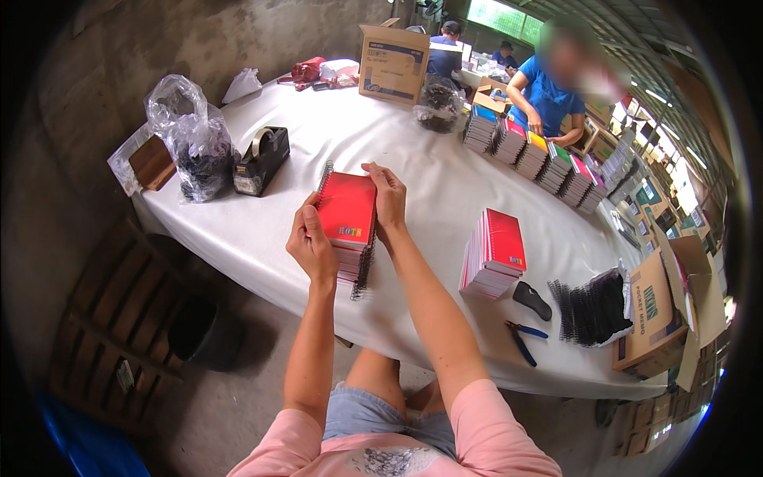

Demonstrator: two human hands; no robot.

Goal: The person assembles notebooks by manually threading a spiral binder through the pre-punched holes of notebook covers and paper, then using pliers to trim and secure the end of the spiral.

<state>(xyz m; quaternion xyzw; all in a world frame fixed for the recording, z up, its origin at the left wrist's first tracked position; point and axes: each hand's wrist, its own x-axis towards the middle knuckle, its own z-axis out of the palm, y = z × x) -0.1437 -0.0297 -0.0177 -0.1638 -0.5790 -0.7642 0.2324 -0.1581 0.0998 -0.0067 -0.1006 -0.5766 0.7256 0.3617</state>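
Note:
A stack of red-covered spiral notebooks (347,208) stands at the near side of the white-covered table, black wire coils showing along its left and right edges. My left hand (311,242) is closed round its left side, thumb along the cover. On the far right side my right hand (387,199) grips the same stack, its fingers bent at the edge. To the right, a second pile of red-covered pads (494,253) shows no coils that I can see. Near it lie blue-handled pliers (524,342), a dark rounded tool (532,301) and a bundle of black wire coils (592,308).
A black tape dispenser (262,163) and a plastic bag of dark coils (199,151) stand at the left. Several notebook stacks (531,155) line the far right edge, where a person in blue (548,99) works. Cardboard boxes (393,65) stand at the back and right (652,310).

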